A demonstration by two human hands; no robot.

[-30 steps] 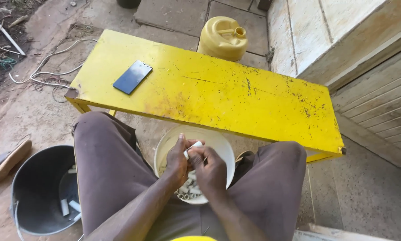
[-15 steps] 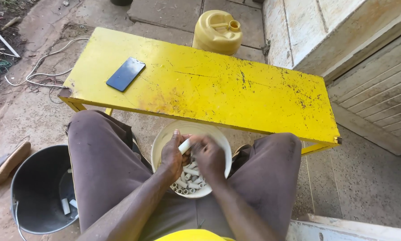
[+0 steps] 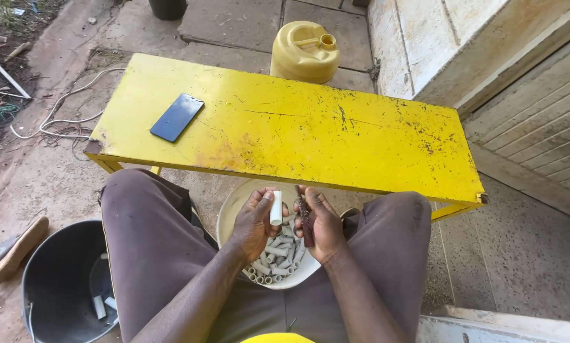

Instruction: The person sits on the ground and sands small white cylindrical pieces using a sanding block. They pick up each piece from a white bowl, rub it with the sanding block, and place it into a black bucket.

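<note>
bright daylight, mostly soft and even; sunlit patch on the ground at upper left. yellow bench (image 3: 285, 136) casts shade beneath, glare faint on its top. sharp throughout, slight wide-angle bend at edges.

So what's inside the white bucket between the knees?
The white bucket holds short white tube pieces. The left hand and right hand cover part of the pile; its depth is hidden.
</note>
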